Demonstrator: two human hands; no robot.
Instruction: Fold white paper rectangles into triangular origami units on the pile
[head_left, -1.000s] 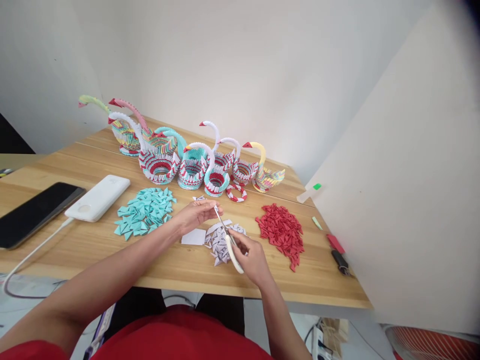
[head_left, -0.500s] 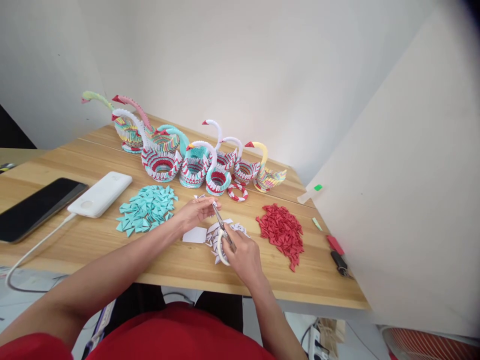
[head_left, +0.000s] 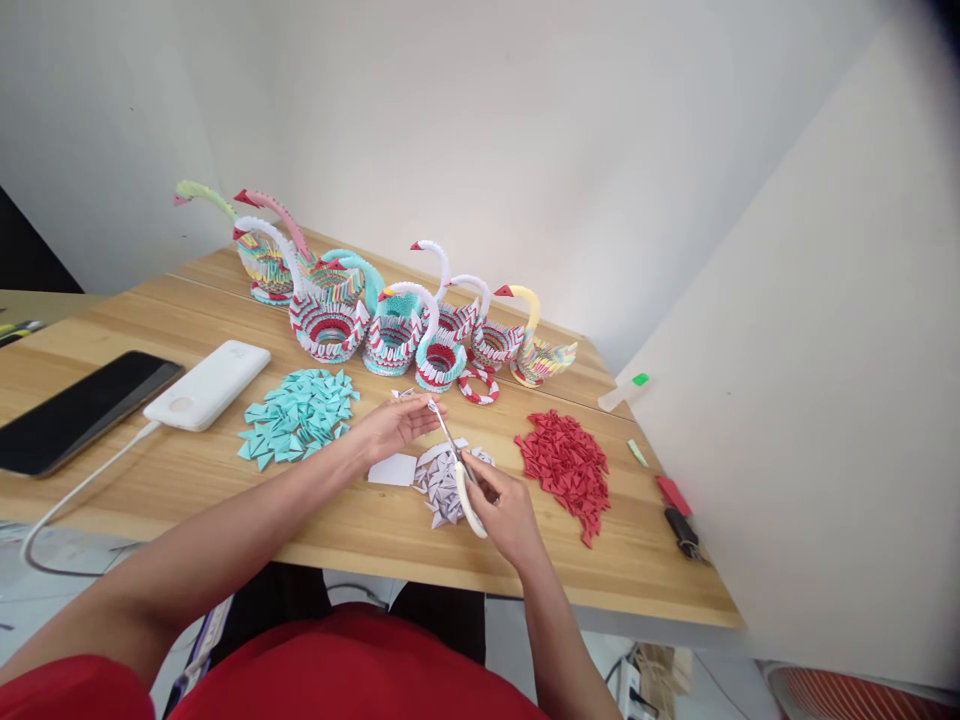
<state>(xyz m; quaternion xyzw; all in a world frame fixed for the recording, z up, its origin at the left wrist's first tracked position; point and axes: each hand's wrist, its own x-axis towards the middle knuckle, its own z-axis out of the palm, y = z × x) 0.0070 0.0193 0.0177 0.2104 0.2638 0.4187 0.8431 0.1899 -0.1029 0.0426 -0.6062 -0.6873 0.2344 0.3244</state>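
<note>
My right hand [head_left: 504,505] is closed around the white handles of a pair of scissors [head_left: 468,492], whose blades point up and left. Their tips touch a small white paper piece [head_left: 433,405] pinched in the fingertips of my left hand [head_left: 397,424]. Below the blades lies a pile of folded white paper pieces [head_left: 444,497]. A flat white paper card [head_left: 392,470] rests at that pile's left side. Turquoise folded pieces [head_left: 300,415] are heaped left of my left hand, and red folded pieces [head_left: 564,468] lie right of my right hand.
Several folded-paper swans [head_left: 330,325] stand along the back of the wooden table [head_left: 225,510], with a red and white paper ring [head_left: 478,387] before them. A phone [head_left: 79,412] and a cabled white power bank [head_left: 208,385] lie left. A black object [head_left: 681,532] sits near the right edge.
My right hand has moved slightly right and down with the scissors, and the blades look closer together. The left hand still pinches the small paper piece. The whole view has shifted slightly.
</note>
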